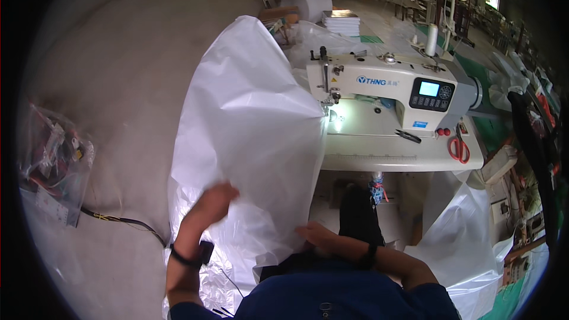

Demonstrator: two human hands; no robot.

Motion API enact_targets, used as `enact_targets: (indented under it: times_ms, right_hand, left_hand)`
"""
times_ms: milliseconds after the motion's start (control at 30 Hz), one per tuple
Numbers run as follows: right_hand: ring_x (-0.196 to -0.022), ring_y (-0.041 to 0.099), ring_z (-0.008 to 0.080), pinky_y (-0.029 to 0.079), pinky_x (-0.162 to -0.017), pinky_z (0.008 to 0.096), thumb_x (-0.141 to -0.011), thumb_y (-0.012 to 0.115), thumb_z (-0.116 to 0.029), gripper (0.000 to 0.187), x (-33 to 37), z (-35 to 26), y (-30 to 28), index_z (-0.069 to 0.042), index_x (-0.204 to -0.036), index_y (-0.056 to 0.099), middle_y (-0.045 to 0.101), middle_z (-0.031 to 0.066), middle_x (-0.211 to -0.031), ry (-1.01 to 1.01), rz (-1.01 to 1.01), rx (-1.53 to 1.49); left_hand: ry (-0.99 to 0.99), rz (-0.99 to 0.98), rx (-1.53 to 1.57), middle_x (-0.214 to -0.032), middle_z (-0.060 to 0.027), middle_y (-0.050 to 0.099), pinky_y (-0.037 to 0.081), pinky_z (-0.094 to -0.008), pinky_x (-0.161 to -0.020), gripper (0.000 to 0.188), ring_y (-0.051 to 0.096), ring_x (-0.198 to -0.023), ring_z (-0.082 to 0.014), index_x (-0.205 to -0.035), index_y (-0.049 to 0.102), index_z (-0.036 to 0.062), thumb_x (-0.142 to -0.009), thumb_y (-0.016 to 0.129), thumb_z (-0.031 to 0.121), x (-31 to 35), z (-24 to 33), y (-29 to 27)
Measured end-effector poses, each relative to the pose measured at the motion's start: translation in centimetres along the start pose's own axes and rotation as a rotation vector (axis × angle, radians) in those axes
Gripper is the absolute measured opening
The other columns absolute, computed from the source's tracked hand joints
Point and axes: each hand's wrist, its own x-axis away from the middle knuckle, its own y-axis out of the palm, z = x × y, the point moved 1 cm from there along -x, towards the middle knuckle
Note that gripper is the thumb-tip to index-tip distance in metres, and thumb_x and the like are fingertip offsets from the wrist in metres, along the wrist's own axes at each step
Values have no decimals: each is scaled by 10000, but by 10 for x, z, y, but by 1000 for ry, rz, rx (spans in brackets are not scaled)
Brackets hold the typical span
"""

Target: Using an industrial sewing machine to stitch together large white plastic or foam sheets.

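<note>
White sheet (255, 124): draped left of the table (444, 159), edge at the sewing machine (364, 71).
Left hand (217, 202): blurred, loosely curled over it; grip unclear.
Right hand (318, 234): partly closed at its edge; hold unclear.
Loose folds (243, 255): their weight might drag it askew.

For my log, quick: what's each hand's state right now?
Left hand: blurred over the white sheet; grip can't be told.
Right hand: at the sheet's edge; grip can't be told.
</note>
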Motion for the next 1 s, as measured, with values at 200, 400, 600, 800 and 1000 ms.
enact_targets:
  times_ms: [200, 400, 600, 800, 1000]
  right_hand:
    - [-801, 582, 202, 462, -722, 316, -895, 498, -230, 337, 5, -1, 10, 38, -1089, 560, 612, 121, -939, -55, -62, 226]
    - [-812, 570, 188, 440, -740, 308, -897, 505, -248, 332, 15, 3, 17, 33, -1057, 580, 617, 107, -938, -19, 0, 99]
    - [-764, 592, 203, 450, -715, 312, -877, 497, -248, 336, 24, 0, 13, 41, -1003, 612, 636, 116, -868, -74, 33, 229]
    - [-940, 565, 188, 422, -846, 318, -906, 496, -276, 334, 17, 7, 12, -4, -1067, 604, 620, 112, -1013, -321, -209, 561]
    - [-990, 549, 207, 403, -884, 324, -909, 499, -302, 357, 22, 12, 14, 5, -1060, 603, 613, 132, -1036, -272, -285, 726]
  left_hand:
    - [190, -218, 666, -833, -113, 583, 474, -332, -684, 110, 586, -776, -287, -924, 587, 67, -815, 592, 63, 65, 94, -4]
    - [-76, 618, -139, -958, -111, 562, 442, -389, -789, 248, 556, -871, -322, -898, 571, 41, -719, 679, 174, 14, 123, 8]
    - [-337, 460, -180, -922, -109, 580, 482, -376, -688, 137, 593, -856, -282, -868, 579, 60, -746, 519, 70, -2, 85, 57]
    - [45, -110, 31, -738, -128, 600, 490, -402, -601, 89, 623, -716, -301, -868, 541, 72, -801, 516, 124, -6, 111, 83]
    - [-116, 105, 109, -732, -162, 589, 486, -438, -665, 119, 619, -749, -342, -872, 513, 54, -790, 522, 139, 21, 132, 84]
